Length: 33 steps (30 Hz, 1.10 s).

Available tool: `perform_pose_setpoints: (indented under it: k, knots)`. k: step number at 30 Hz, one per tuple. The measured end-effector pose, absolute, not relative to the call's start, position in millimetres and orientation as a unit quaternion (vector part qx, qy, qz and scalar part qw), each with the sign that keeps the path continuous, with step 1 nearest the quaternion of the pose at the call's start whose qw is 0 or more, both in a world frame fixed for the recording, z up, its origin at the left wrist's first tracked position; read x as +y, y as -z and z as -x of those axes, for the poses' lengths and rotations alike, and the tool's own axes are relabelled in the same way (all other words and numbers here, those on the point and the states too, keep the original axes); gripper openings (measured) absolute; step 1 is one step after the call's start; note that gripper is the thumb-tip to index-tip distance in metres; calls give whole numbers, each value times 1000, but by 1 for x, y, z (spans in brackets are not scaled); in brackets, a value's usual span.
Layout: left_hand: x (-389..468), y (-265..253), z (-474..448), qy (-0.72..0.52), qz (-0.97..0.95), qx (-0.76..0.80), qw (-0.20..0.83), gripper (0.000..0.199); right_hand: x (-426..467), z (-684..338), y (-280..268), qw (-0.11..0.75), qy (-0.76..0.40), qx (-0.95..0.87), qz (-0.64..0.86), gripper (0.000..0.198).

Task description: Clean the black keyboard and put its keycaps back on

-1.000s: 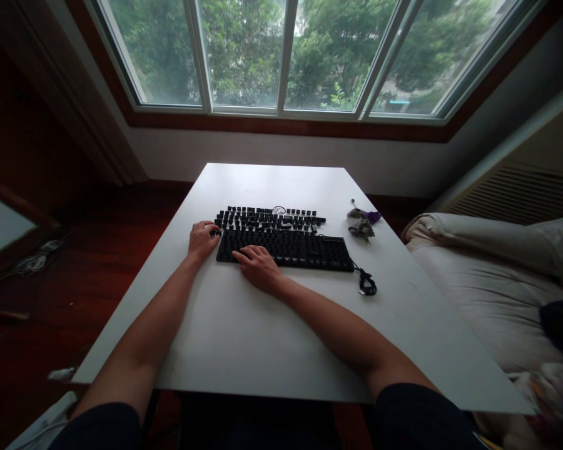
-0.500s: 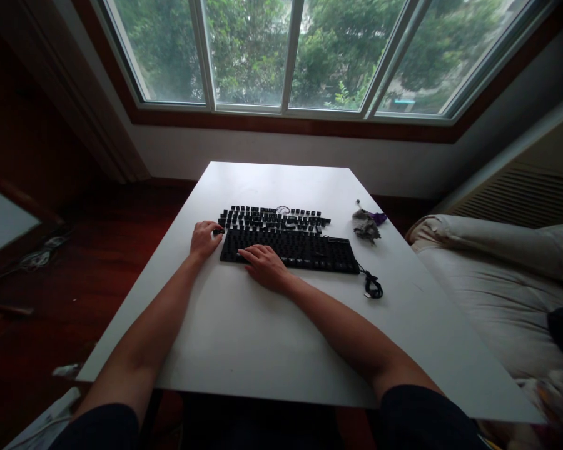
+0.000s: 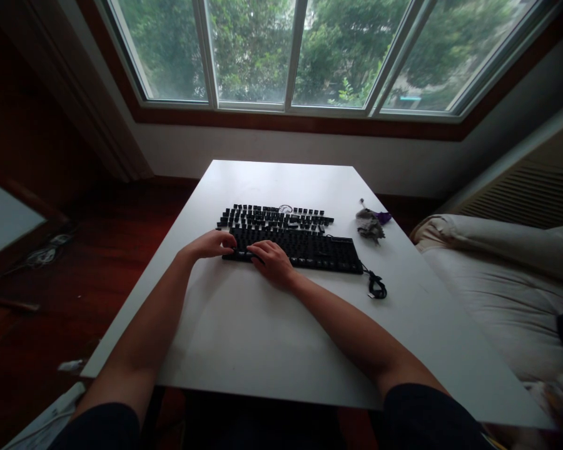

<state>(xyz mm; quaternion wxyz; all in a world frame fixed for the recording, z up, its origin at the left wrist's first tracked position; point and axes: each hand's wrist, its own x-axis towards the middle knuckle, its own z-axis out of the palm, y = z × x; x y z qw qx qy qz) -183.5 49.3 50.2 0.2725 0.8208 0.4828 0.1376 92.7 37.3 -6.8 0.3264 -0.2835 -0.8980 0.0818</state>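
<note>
A black keyboard (image 3: pixel 321 253) lies across the white table, with many of its keys bare of caps. My left hand (image 3: pixel 214 244) is at its left end, fingertips pinched low over the front corner; a small dark keycap seems to be between them, mostly hidden. Just beside it, my right hand (image 3: pixel 273 261) rests over the front edge of the keyboard, its fingers stretched forward and slightly apart. Behind the keyboard, loose black keycaps (image 3: pixel 263 216) stand in several rows.
A coiled black cable (image 3: pixel 377 287) lies off the keyboard's right end. Farther right sits a grey fluffy duster or cloth (image 3: pixel 370 225) with a purple part. The white table (image 3: pixel 263 337) stands before a window, with a pale sofa (image 3: pixel 478 281) on the right.
My left hand has moved right and nearer, from beside the loose keycaps onto the keyboard's front left corner. My right hand has shifted slightly to the right.
</note>
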Motion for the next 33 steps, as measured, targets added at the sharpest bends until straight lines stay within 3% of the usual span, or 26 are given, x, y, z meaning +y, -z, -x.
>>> perform_pose_setpoints:
  k: [17, 33]
  knots:
    - [45, -52, 175, -103, -846, 462, 247, 17, 33, -90, 4, 294, -88, -912, 273, 37]
    - [46, -51, 184, -108, -827, 476, 279, 24, 13, -72, -11, 175, -37, -932, 314, 58]
